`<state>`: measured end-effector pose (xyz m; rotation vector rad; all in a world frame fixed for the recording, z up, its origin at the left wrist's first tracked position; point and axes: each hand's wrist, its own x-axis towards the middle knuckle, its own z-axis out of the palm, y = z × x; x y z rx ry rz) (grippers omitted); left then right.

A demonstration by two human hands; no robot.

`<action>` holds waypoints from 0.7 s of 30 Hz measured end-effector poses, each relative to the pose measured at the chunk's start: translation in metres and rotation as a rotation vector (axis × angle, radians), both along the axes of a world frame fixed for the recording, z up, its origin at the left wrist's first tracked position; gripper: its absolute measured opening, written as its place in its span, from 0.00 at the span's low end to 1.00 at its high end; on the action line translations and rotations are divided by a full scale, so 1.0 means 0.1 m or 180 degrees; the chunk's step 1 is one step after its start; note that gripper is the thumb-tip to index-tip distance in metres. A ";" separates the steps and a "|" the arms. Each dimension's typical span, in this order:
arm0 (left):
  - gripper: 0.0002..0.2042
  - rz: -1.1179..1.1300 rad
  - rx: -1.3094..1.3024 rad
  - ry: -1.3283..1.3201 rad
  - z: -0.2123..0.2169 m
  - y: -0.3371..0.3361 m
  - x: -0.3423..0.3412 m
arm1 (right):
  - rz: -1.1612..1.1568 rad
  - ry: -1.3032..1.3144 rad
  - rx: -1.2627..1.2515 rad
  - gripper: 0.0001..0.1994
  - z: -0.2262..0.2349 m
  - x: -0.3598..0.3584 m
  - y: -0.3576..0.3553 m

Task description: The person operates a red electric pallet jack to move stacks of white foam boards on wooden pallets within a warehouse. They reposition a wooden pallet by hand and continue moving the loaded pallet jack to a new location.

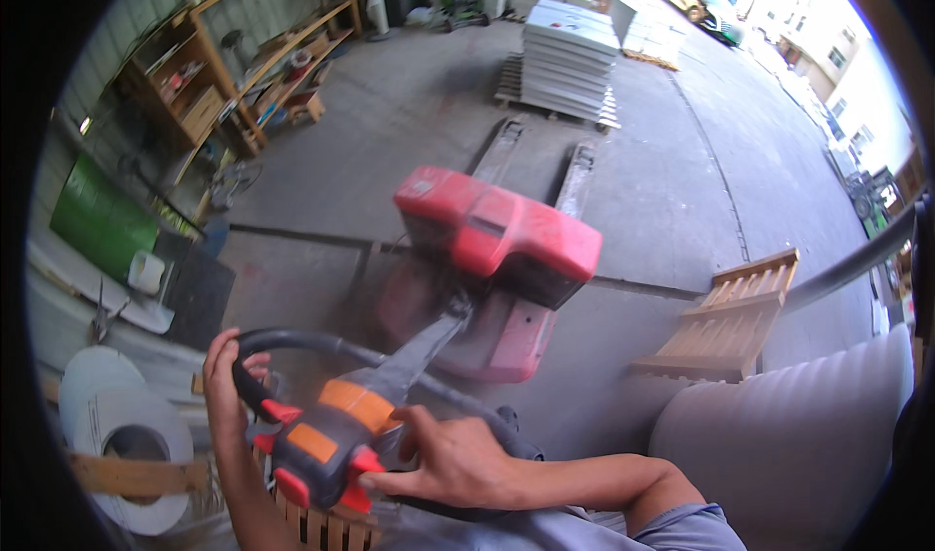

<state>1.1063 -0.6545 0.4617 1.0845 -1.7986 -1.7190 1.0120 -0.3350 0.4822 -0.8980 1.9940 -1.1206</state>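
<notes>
Red pallet truck (487, 222): left hand (224, 380) is gripping black handle (312, 343); right hand (456, 461), grip unclear, is thumbing red lever (365, 458), light pressure likely suiting.

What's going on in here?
A person has both hands on the handle of a red pallet truck. The left hand curls around its black loop; the right hand is at the control head. The truck's two forks carry nothing and point toward a pallet stacked with pale slabs.
</notes>
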 end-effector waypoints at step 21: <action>0.17 -0.0313 -0.0229 0.0271 -1.11 -0.24 0.15 | 0.0212 0.0048 0.0553 0.58 -0.97 0.44 -0.21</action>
